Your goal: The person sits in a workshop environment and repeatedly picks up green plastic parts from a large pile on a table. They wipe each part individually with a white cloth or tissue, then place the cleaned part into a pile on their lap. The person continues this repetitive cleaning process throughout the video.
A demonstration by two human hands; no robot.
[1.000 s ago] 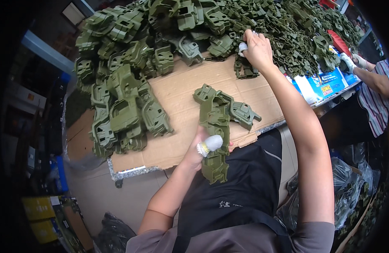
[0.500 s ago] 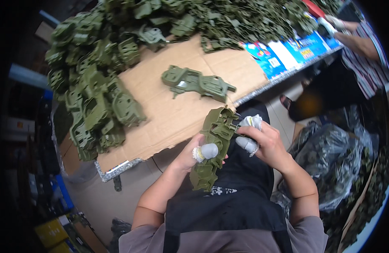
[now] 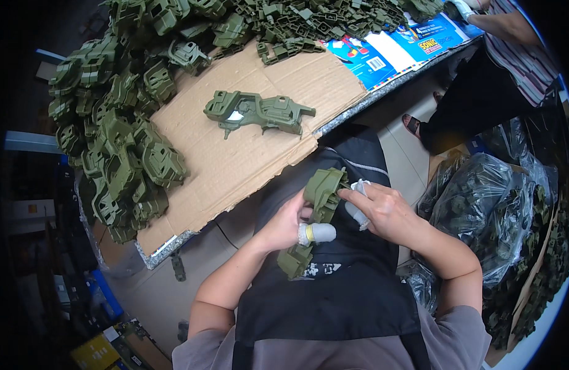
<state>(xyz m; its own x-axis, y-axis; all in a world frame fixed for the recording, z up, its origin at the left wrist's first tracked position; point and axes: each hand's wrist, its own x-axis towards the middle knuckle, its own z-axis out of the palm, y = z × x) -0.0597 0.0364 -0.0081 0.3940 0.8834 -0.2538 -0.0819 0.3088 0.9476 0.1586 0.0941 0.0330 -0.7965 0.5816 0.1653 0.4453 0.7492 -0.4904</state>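
Note:
My left hand (image 3: 287,226) is closed around the middle of an olive-green moulded plastic piece (image 3: 324,192), shaped like a toy vehicle body. It is tilted on its side above my dark apron, its lower end sticking out below the thumb. At its upper right edge, my right hand (image 3: 388,208) pinches with thumb and fingers; whatever lies between the fingertips is hidden. Pale covers sit on my left thumb and some right fingertips. A similar green vehicle body (image 3: 278,114) lies on the cardboard (image 3: 235,161) just beyond my hands.
Green vehicle bodies (image 3: 121,157) are heaped along the table's left side. Many small green plastic parts (image 3: 324,21) spread across the back, beside blue printed card (image 3: 429,43). A person in a striped top (image 3: 522,58) stands at the right, near clear plastic bags (image 3: 482,203) of green parts.
The held vehicle body has turned, showing more of its smooth side, and my right hand has shifted slightly down with its fingers drawn closer together. The view has moved a little.

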